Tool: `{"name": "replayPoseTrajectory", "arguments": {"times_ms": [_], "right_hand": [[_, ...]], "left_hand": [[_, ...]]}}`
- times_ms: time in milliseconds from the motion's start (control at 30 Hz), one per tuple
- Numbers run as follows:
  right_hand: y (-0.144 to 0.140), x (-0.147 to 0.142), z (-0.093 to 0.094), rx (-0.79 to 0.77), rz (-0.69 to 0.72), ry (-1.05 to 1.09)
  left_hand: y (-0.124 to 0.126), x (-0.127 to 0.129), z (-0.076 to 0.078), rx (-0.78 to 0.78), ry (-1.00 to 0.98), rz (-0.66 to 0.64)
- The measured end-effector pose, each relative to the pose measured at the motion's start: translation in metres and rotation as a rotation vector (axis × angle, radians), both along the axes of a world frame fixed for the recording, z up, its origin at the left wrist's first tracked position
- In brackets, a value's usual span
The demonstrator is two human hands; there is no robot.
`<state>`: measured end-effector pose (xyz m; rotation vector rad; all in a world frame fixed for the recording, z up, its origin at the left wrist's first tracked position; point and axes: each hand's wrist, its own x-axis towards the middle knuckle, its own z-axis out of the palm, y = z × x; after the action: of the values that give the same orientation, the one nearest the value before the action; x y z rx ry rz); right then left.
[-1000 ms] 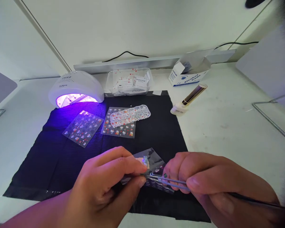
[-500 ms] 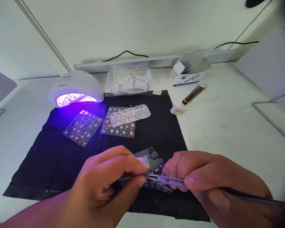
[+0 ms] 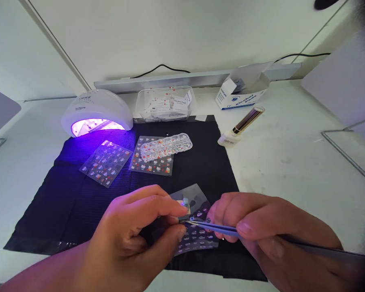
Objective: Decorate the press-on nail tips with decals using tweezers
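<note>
My left hand (image 3: 140,231) is closed in a pinch. What lies between its thumb and index finger is small and mostly hidden. My right hand (image 3: 261,227) grips tweezers (image 3: 219,228), whose blue prongs lie close together with the tips at my left fingertips. Under and between both hands is a clear sticker sheet (image 3: 197,237) with rows of small designs. I cannot tell whether it is held or lying down. A small shiny blue-green piece (image 3: 185,201) on a beige base shows just beyond my left index finger.
On the black mat (image 3: 79,211) are two sticker sheets (image 3: 106,164) (image 3: 152,168) and a clear case (image 3: 167,147) of tiny decorations. Behind stand a lit nail lamp (image 3: 97,107), a plastic tub (image 3: 166,105) of packets and an alcohol pad box (image 3: 241,97). A polish bottle (image 3: 231,138) lies right.
The tweezers' prongs have come closer together and their tips have shifted slightly left. The sticker sheet between my hands has turned a little, and more of its lower rows show.
</note>
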<state>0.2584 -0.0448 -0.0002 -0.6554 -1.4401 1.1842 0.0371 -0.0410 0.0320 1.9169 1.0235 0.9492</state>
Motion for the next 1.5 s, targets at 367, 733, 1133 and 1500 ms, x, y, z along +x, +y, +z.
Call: {"name": "replayPoseTrajectory", "arguments": {"times_ms": [367, 733, 1133, 1500], "right_hand": [[0.001, -0.002, 0.003, -0.071, -0.026, 0.068], [0.009, 0.006, -0.001, -0.189, -0.147, 0.029], [-0.004, 0.024, -0.032, -0.145, -0.124, -0.281], [-0.005, 0.019, -0.023, -0.029, -0.141, -0.307]], "left_hand": [[0.003, -0.003, -0.004, -0.003, -0.014, 0.012], [0.054, -0.042, -0.013, 0.069, 0.373, 0.458], [0.018, -0.006, -0.008, 0.214, 0.631, -0.106], [0.012, 0.005, -0.003, 0.283, 0.669, -0.041]]}}
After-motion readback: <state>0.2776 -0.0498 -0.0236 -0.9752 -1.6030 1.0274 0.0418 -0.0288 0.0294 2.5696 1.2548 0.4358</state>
